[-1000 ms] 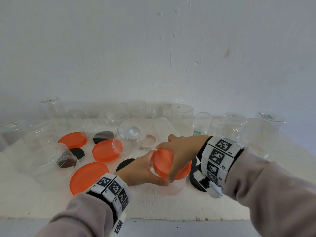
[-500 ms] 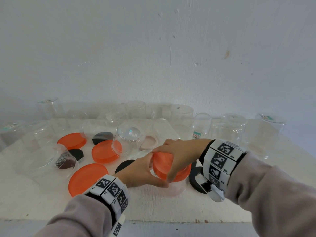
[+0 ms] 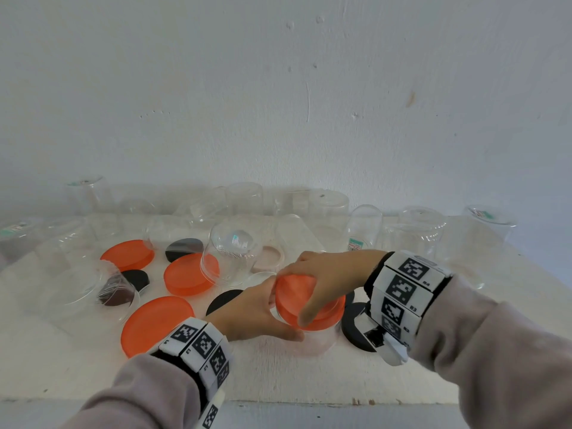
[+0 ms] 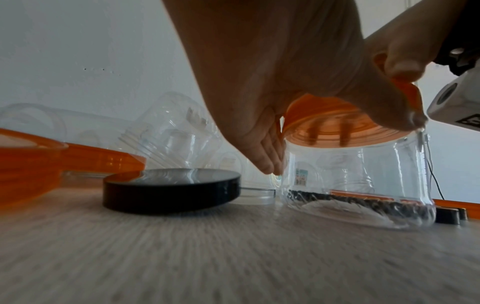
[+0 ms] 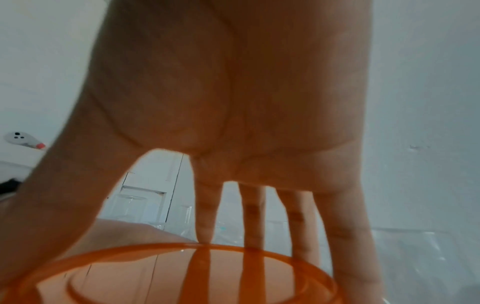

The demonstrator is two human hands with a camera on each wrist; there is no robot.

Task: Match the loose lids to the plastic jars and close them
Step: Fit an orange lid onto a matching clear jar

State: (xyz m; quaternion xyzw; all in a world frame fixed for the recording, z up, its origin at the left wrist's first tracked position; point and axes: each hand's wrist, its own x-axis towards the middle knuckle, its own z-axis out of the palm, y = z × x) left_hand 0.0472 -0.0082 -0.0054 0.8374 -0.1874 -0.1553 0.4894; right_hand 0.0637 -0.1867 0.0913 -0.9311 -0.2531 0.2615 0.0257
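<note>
A clear plastic jar [image 3: 315,339] stands upright near the table's front, with an orange lid [image 3: 294,298] sitting tilted on its mouth. My left hand [image 3: 278,317] grips the jar's side from the left, thumb in front. My right hand [image 3: 309,289] reaches over from the right and grips the lid, fingers and thumb curled round its rim. In the left wrist view, the jar [image 4: 358,176] and its lid [image 4: 337,123] show beside my left fingers [image 4: 265,162]. From below, the right wrist view has my fingers [image 5: 252,216] spread across the lid [image 5: 182,273].
Loose orange lids [image 3: 156,323] [image 3: 188,274] [image 3: 128,253], black lids [image 3: 188,249] [image 3: 356,326] [image 3: 223,301] and a pale pink lid [image 3: 269,255] lie around. Several clear jars [image 3: 328,212] stand along the wall; one [image 3: 93,289] lies on its side at left. The table's front edge [image 3: 278,404] is close.
My right wrist has dropped slightly while the hand keeps hold of the orange lid. The left hand and the jar stay where they were.
</note>
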